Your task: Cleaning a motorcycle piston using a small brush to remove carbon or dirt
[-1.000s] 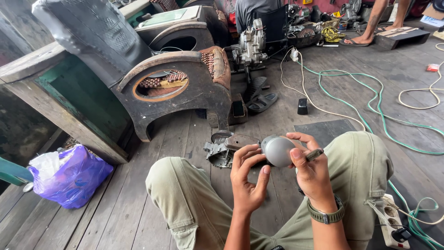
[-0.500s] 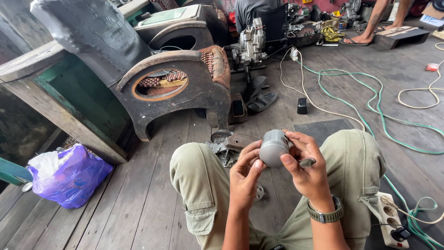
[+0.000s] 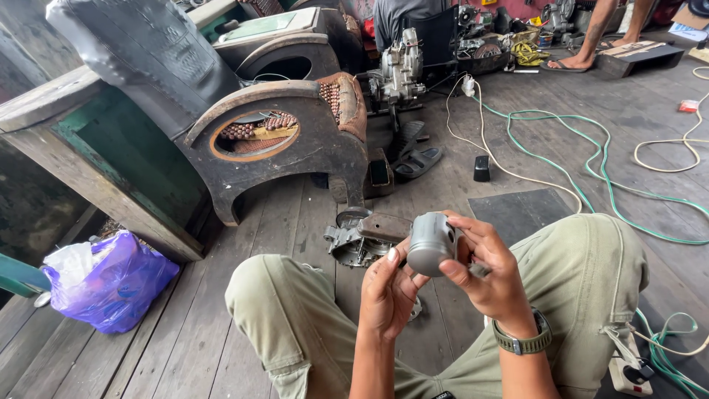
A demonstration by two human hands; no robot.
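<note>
On the plank floor [image 3: 221,332], at 12 o'clock from your knees: a worn chair frame [image 3: 288,140], an engine [image 3: 402,70] beyond it. At 9 o'clock, a purple bag [image 3: 111,284]. At 3 o'clock, a green hose [image 3: 591,148]. Just ahead of your hands, a metal casing [image 3: 362,236]. Between your knees, the piston [image 3: 430,242] sits gripped in both hands: right hand [image 3: 491,277] wrapped around its side, left hand [image 3: 388,292] closed against it from below. Keep the left thumb bracing; turn it slowly, crown toward you, grip firm.
</note>
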